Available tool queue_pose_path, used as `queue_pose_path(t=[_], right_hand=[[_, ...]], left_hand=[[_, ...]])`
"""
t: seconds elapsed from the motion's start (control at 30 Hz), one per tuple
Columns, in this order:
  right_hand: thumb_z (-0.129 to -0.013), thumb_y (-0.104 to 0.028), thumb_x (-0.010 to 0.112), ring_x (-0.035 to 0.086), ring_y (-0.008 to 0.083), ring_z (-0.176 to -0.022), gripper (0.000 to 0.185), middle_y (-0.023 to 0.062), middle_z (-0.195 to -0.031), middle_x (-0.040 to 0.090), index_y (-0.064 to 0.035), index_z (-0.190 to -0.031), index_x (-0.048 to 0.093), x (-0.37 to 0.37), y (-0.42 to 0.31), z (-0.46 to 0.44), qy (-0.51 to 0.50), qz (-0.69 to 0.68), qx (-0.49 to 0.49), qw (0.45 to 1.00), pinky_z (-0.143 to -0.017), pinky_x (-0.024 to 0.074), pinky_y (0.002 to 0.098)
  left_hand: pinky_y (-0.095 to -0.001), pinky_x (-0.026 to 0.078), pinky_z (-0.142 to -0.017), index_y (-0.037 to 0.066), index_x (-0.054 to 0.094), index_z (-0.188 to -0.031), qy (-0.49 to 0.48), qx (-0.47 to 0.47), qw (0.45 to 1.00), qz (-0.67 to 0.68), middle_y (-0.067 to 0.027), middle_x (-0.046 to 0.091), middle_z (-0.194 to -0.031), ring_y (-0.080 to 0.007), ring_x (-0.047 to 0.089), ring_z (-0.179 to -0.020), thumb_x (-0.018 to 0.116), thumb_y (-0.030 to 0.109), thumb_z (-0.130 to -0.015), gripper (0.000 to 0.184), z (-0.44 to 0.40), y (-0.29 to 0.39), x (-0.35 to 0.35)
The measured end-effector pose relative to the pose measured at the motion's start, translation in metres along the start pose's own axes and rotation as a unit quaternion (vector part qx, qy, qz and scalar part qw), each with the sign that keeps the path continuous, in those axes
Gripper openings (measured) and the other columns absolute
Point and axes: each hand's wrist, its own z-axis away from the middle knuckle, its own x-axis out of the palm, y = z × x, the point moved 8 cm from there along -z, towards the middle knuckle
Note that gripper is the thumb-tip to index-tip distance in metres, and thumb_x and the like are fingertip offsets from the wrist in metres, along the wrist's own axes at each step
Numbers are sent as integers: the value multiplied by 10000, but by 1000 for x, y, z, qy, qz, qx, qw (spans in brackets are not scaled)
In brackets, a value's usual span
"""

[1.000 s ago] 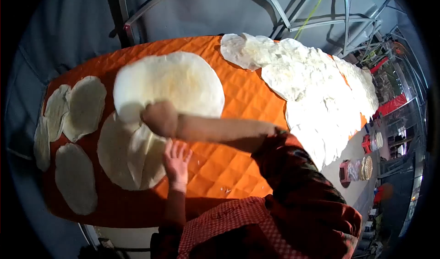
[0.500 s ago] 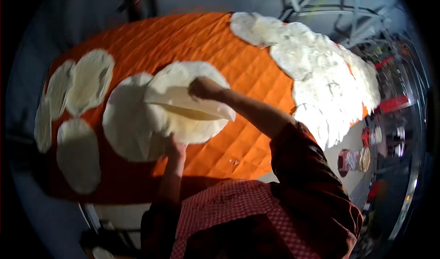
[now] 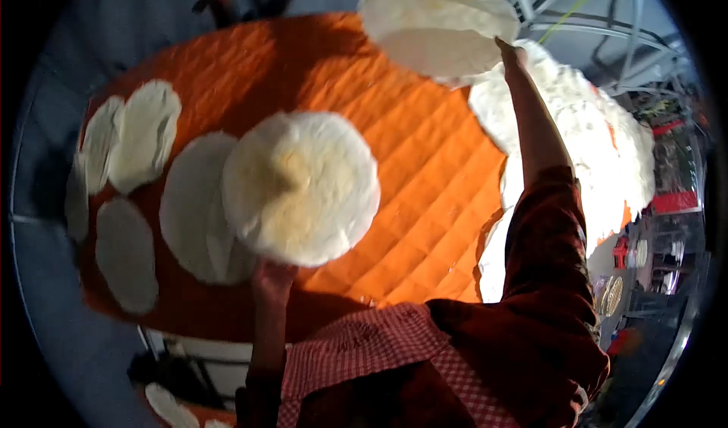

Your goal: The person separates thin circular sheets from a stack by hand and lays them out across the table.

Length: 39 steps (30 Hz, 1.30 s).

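My right hand (image 3: 513, 52) is stretched far forward, its fingers closed on the edge of a thin round flatbread (image 3: 440, 22). That sheet hangs spread out above the far side of the orange quilted cloth (image 3: 425, 208). My left hand (image 3: 274, 276) is at the near edge of another round flatbread (image 3: 334, 178), which has a yellowish middle; its fingers are closed at the rim and partly hidden beneath it. To the left, partly under this round, lies a paler flatbread (image 3: 189, 208) with a fold near its right side.
Several thin flatbreads (image 3: 144, 136) lie at the cloth's left end, with a single oval one (image 3: 127, 253) nearer me. Overlapping flatbreads (image 3: 569, 147) cover the right end. Metal bars (image 3: 637, 56) stand beyond the far right edge. More flatbread (image 3: 168, 407) shows at lower left.
My right hand has lifted the top flatbread off the round one and carried it forward and right. The yellowish round is now uncovered. My left hand has shifted slightly toward me.
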Motion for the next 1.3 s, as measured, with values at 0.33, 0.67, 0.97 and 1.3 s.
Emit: queue_pose_path(t=[0.33,0.67,0.97,1.3], right_hand=[[-770,-203,624,567,284,-1035,517,184,-1179,529,-39,-1232,458,152,-13,527,-447,-1,-493,746,-818,488,435],[-817,-95,633,577,156,-877,376,115,-978,618,28,-1152,516,198,9,516,-704,-84,-28,705,-768,484,283],[-833,-194,636,535,208,-1076,502,121,-1239,504,-12,-1258,441,209,-18,530,-634,-122,-146,750,-870,461,317],[-812,-77,554,580,355,-720,124,221,-789,596,9,-896,582,221,-45,499,-508,-61,-276,814,-653,455,384]], left_hand=[[-430,526,-804,81,460,-1174,43,75,990,-108,-72,526,-1109,-236,535,-1046,557,155,-880,318,-9,10,68],[-375,517,-824,18,468,-1129,33,102,964,-243,-111,544,-1070,-228,565,-962,562,91,-855,298,-19,18,83],[-299,521,-765,-2,513,-1022,88,154,926,-333,-87,576,-997,-169,582,-907,594,-10,-809,228,-16,28,81],[-252,472,-629,22,548,-923,139,132,963,-188,-41,549,-839,-139,532,-703,523,43,-773,154,-14,28,31]])
